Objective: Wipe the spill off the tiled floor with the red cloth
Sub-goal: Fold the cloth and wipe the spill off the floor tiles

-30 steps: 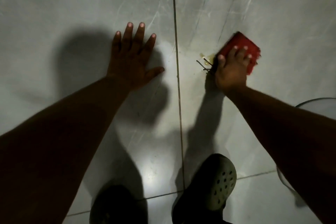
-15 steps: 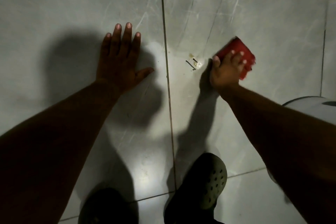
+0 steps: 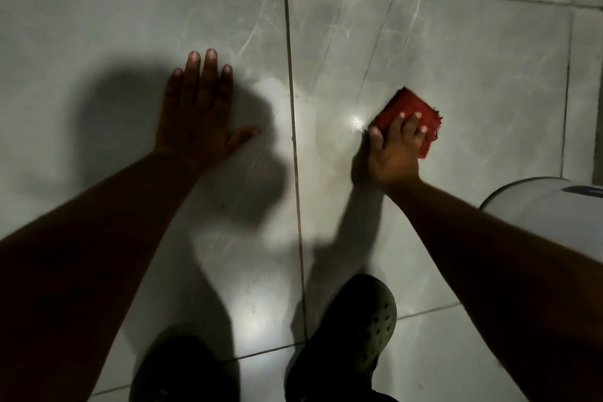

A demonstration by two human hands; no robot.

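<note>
The yellowish spill and dark bits seen a moment ago are gone; only a wet glint (image 3: 357, 122) remains at nine o'clock of the red cloth (image 3: 408, 114), which the right hand (image 3: 396, 150) presses down, grip clamped on it. The left hand (image 3: 199, 117) lies flat on the tiled floor (image 3: 473, 59), fingers spread.

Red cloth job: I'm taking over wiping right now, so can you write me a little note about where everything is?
Left hand: flat on the tiled floor, fingers spread, holding nothing.
Right hand: pressing the folded red cloth onto the tile right of the grout line.
Done: no yellow bits or dark sticks show; only a wet shine beside the cloth.
Left: wipe that patch dry, check under the cloth.
</note>
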